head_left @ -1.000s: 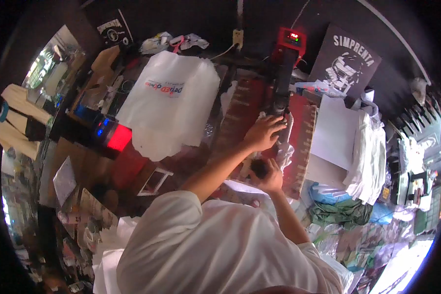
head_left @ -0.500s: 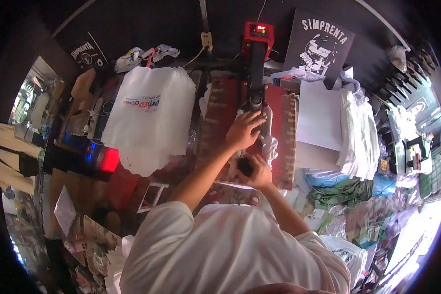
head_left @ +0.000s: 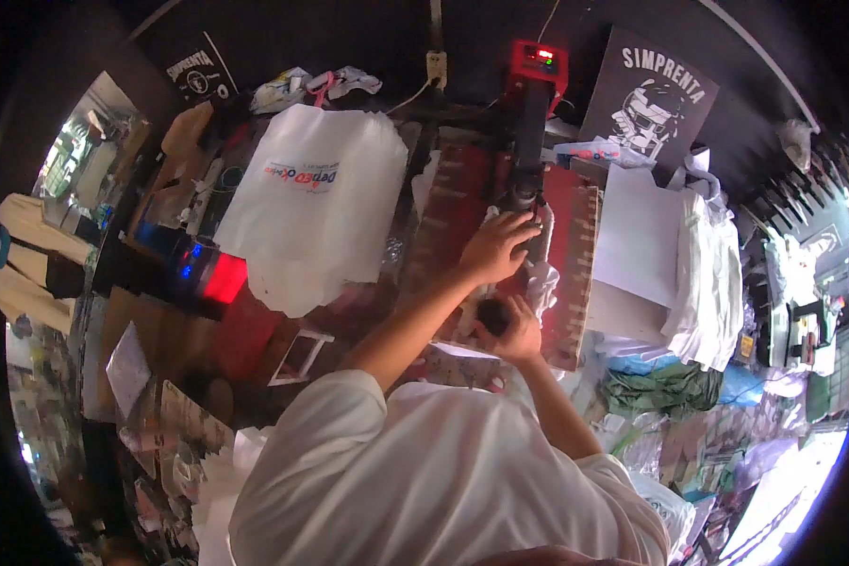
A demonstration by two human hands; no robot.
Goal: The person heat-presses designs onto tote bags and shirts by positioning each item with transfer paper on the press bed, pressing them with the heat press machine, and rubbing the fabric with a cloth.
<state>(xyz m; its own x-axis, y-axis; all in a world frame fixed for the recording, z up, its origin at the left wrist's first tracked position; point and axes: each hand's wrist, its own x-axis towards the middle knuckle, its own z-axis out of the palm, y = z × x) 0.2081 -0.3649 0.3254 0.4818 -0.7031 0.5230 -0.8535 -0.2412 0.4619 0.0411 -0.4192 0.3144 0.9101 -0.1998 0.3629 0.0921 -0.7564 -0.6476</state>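
A heat press (head_left: pixel 571 226) with a red, tape-edged top lies in front of me. My right hand (head_left: pixel 521 332) is wrapped round a round black knob (head_left: pixel 491 317) at the near side of the press. Farther up, my left hand (head_left: pixel 500 247) lies on the press beside its central post, palm down with the fingers stretched out. Whether it presses on anything is hidden beneath it. White cloth (head_left: pixel 541 283) is wound along a bar just right of both hands. At the back, the red control box (head_left: pixel 540 64) shows lit digits.
Left of the press lies a stack of white printed bags (head_left: pixel 311 217). White sheets (head_left: pixel 637 231) and folded white cloth (head_left: pixel 706 274) lie to the right. A black SIMPRENTA sign (head_left: pixel 649 94) leans at the back wall. Green and blue plastic (head_left: pixel 665 387) bulges below the right side.
The whole scene has shifted right in view as the head turned slightly left. Both hands keep their places on the press.
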